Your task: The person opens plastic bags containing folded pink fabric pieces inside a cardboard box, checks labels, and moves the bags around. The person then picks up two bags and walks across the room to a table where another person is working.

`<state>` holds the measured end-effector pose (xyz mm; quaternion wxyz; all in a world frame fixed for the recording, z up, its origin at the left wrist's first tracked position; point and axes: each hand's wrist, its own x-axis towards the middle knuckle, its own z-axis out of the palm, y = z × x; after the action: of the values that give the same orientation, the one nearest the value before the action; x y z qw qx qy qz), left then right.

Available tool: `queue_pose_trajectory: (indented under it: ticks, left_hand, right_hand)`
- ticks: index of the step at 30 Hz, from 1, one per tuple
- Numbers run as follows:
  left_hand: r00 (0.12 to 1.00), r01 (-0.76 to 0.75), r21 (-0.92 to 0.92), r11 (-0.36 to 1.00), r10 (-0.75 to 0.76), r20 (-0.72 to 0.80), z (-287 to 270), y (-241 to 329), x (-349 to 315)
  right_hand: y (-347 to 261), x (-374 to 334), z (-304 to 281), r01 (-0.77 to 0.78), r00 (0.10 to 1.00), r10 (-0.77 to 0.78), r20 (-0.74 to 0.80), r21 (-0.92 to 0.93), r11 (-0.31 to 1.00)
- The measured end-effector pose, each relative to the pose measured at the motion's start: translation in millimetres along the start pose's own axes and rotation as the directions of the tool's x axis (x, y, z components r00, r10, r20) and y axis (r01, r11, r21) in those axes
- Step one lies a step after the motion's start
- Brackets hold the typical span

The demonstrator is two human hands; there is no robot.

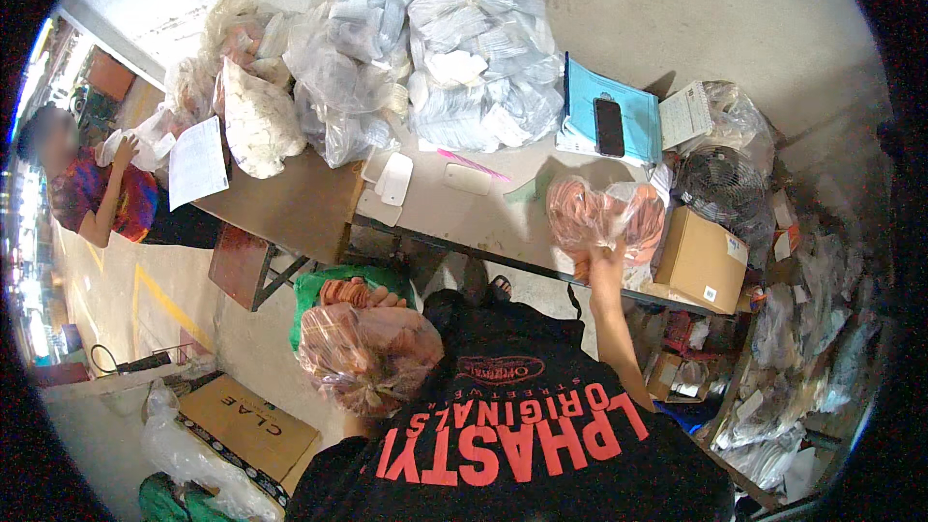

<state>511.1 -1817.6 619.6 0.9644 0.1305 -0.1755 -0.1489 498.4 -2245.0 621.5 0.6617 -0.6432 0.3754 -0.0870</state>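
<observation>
My right hand (609,256) grips the gathered neck of a clear plastic bag (578,208) on the table's right half. Stacked orange-pink flat pieces fill that bag. A second, larger clear plastic bag (365,353) of similar pieces is at the end of my left forearm (360,424), in front of my body. My left hand is holding it, its fingers hidden behind the bag. Just beyond, a green sack (307,292) stands low, with loose orange-pink pieces (360,292) showing at its top.
Large bags of whitish pieces (483,68) line the back of the table (435,208). A blue folder (590,101) with a phone (609,128), a fan (720,184) and a carton (703,256) stand right. White tags (393,179) lie mid-table. Another person (116,184) handles a bag at far left.
</observation>
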Motion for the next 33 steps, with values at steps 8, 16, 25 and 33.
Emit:
queue_pose_trajectory:
  ticks: [8, 16, 25, 33]
  left_hand:
    - [0.996, 0.047, 0.033, 0.998, -0.044, -0.074, -13, -27, 55]
    - [0.972, 0.142, 0.13, 0.981, -0.113, -0.208, -58, -39, 137]
    - [0.756, 0.339, 0.365, 0.867, -0.02, -0.654, -100, -39, 197]
    - [0.594, 0.487, 0.301, 0.82, -0.058, -0.802, -110, 26, 194]
  right_hand:
    - [-86, -42, 85, 0.584, 0.281, -0.026, 0.959, -0.149, 0.798]
    - [-92, -40, 155, 0.813, 0.312, -0.126, 0.942, -0.195, 0.549]
    - [-132, -33, 103, 0.434, 0.639, -0.067, 0.766, -0.288, 0.854]
    - [-72, -4, 87, 0.407, 0.893, -0.081, 0.444, -0.715, 0.569]
